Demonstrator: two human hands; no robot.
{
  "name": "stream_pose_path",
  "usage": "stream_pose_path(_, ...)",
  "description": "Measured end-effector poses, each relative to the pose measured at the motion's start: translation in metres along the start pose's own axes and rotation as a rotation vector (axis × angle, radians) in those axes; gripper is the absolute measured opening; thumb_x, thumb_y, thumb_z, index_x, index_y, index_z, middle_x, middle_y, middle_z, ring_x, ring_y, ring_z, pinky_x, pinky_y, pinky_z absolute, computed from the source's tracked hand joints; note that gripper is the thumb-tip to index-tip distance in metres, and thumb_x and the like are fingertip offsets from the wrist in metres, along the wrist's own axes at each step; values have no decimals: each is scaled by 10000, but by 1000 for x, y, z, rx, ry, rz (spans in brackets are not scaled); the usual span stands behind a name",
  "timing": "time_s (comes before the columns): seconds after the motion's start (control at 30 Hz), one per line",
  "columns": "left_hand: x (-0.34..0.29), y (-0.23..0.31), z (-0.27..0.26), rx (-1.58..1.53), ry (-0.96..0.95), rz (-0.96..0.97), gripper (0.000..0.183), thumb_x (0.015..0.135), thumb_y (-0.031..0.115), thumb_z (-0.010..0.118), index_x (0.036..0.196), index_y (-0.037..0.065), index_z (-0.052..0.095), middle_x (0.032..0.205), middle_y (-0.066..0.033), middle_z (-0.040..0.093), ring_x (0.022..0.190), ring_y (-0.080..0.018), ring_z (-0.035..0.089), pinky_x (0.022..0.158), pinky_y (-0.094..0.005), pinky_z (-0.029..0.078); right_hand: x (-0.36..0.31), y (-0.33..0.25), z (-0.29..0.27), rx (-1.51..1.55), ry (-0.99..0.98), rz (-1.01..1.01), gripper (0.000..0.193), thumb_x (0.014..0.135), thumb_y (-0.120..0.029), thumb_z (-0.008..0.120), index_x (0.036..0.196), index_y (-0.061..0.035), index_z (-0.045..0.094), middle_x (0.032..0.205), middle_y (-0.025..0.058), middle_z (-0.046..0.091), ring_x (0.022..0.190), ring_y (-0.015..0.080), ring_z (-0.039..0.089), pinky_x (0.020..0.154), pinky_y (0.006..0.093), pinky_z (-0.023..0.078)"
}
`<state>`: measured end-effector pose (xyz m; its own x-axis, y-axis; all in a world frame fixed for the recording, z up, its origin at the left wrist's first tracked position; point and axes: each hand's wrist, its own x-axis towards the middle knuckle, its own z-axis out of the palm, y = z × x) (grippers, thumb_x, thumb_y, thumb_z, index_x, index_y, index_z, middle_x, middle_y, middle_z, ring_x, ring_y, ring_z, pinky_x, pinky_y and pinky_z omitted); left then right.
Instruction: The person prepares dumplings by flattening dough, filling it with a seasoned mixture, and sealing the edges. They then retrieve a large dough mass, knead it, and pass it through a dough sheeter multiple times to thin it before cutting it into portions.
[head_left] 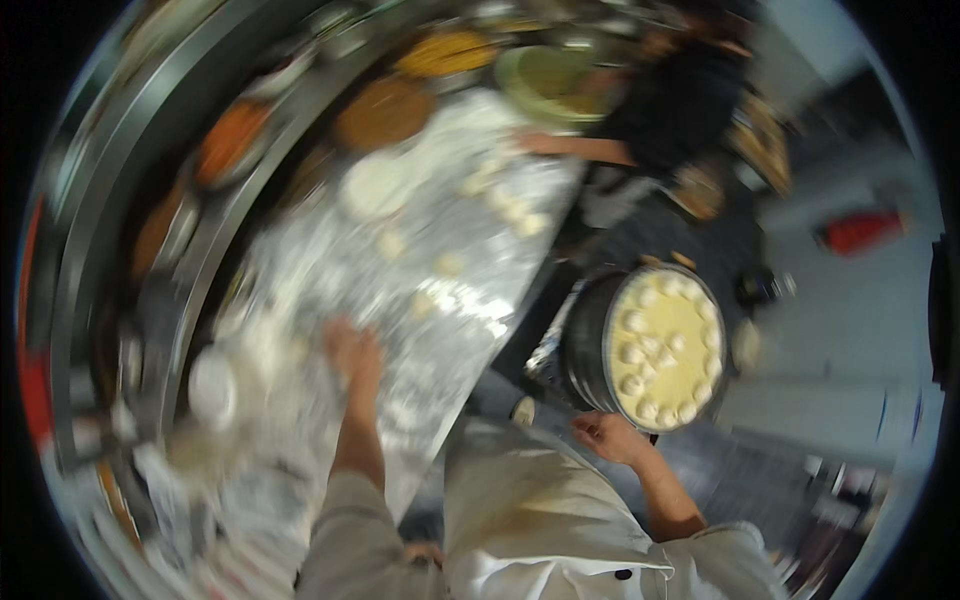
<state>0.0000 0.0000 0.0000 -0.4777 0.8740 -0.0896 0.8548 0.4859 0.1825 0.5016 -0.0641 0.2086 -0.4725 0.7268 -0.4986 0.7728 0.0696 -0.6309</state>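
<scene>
My left hand [352, 352] is over the floured metal table [400, 385], blurred, with its fingers stretched out and nothing visible in them. Small pale dough pieces [449, 264] lie on the table beyond it. On my right, a round steamer pot [590, 340] carries a yellow layer [650, 318] dotted with round white dough balls [632, 354]. Just below its near rim is my right hand [612, 437], fingers loosely bent and apart, with nothing visible in them. Whether it touches the pot, I cannot tell.
A co-worker's arm [580, 148] reaches over the table's far end beside a green basin [545, 85]. Bowls of brown [385, 112] and yellow filling [445, 53] stand at the back. A metal shelf [225, 215] runs along the left, and a white container [212, 388] sits near it.
</scene>
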Motion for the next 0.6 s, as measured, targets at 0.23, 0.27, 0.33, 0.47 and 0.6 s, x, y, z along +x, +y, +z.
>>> stream_pose_path(0.23, -29, -24, -30, -212, -48, 107, 866, 950, 481, 667, 1594, 38, 295, 1690, -198, 184, 1531, -401, 242, 1228, -579, 212, 43, -68, 28, -9, -41, -34, 287, 971, -200, 688, 1181, -5, 711, 1002, 179, 757, 856, 241, 740, 775, 345, 573)
stream_pose_path(0.27, -32, -29, -39, -367, -118, 70, 850, 930, 441, 696, 1576, 34, 322, 1667, -210, 226, 1495, -406, 300, 1201, -557, 273, 51, -75, 28, -58, -41, -75, 288, 968, -202, 692, 1175, -3, 716, 1005, 185, 760, 873, 248, 751, 781, 347, 579)
stream_pose_path(0.33, -33, -49, -61, -669, -239, -7, 822, 891, 360, 754, 1539, 27, 375, 1621, -236, 310, 1424, -418, 417, 1145, -513, 394, 70, -83, 33, 271, -29, 53, 267, 961, -147, 698, 1187, -6, 709, 939, 163, 753, 823, 210, 736, 772, 328, 574)
stream_pose_path(0.47, -33, -90, -78, -378, -395, 32, 466, 832, 184, 818, 1224, -3, 649, 1107, -198, 685, 1058, -370, 681, 946, -441, 540, 138, -115, 32, 138, -124, -117, 316, 952, -174, 720, 1210, 7, 698, 1000, 143, 761, 866, 168, 725, 799, 319, 573)
stream_pose_path(0.6, -27, -46, -169, -1199, -433, -51, 383, 912, 224, 783, 1196, -14, 686, 987, -100, 729, 889, -186, 693, 787, -310, 551, 214, -151, 46, 606, -195, -24, 607, 905, -246, 803, 1390, 42, 579, 1234, 182, 704, 1124, 223, 672, 984, 343, 519)
